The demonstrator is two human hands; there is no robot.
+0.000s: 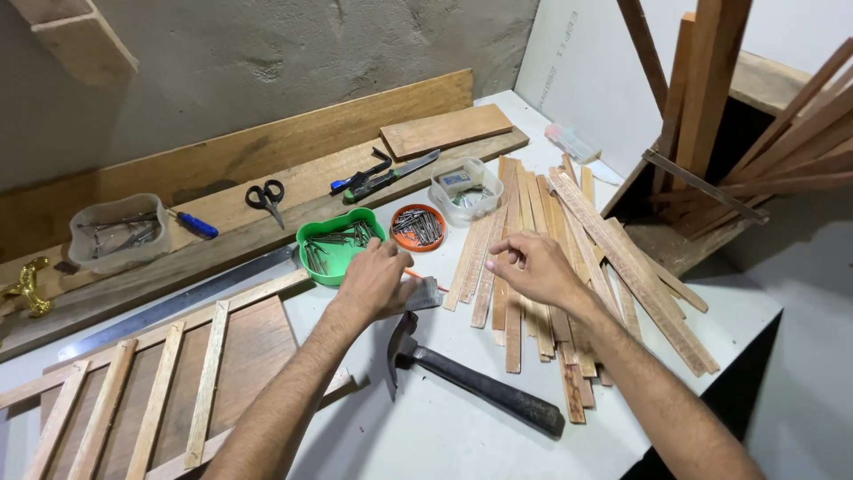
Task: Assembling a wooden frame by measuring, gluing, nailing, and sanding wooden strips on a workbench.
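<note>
Green plastic bowl of nails [333, 252] is sitting on the white counter [444, 436], and the left hand [375, 283] is resting just at its 4 o'clock, fingertips touching the bowl's near rim. Its fingers are curling inward; whether they are pinching a nail cannot be told. Under the heel of that hand a small grey metal block [425, 294] is lying, and at the hand's 6 o'clock a black-handled claw hammer [471, 382] is lying flat, its handle running toward 4 o'clock.

At the left hand's 3 o'clock the right hand [531, 267] is hovering over a loose pile of thin wooden slats [569, 258], thumb and forefinger nearly closing together, the gap between them narrow; anything held there is too small to make out. A round orange dish of nails [418, 227] is standing between the two hands, at 12 o'clock of the gap, just beside the green bowl. At the left hand's 8 o'clock a wooden slatted frame [169, 382] is lying on the counter.
</note>
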